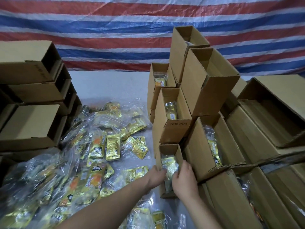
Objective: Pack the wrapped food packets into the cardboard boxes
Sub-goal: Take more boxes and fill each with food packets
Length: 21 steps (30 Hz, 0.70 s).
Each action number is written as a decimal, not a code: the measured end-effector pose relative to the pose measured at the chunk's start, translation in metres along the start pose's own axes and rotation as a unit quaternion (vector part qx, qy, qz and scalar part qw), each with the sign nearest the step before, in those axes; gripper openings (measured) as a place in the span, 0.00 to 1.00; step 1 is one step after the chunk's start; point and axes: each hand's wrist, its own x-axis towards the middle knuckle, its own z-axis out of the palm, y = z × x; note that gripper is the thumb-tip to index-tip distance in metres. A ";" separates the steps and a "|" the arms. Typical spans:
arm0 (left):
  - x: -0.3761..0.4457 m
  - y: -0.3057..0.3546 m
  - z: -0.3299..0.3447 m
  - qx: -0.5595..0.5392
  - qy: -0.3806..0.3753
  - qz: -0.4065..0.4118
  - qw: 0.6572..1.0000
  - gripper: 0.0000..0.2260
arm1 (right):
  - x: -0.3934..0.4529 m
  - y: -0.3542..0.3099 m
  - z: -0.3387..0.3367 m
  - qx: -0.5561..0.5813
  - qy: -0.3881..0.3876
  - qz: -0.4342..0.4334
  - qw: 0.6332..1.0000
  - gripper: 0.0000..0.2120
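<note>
A small open cardboard box (179,151) stands near the middle of the table. A clear bag of gold food packets (170,166) lies in its opening. My left hand (156,176) is at the box's left side, fingers curled onto the bag. My right hand (184,177) grips the bag and the box's right edge. A heap of bagged gold packets (92,156) covers the table to the left.
Filled open boxes (172,113) are stacked just behind and right of the one I hold. Larger cartons (272,116) stand at the far right. Empty boxes (31,113) are piled at the left. A striped tarp (115,30) hangs behind the table.
</note>
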 end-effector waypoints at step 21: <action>-0.114 -0.151 -0.192 0.098 0.237 0.058 0.965 0.10 | -0.042 -0.129 0.072 -0.039 -0.193 -0.153 0.968 0.18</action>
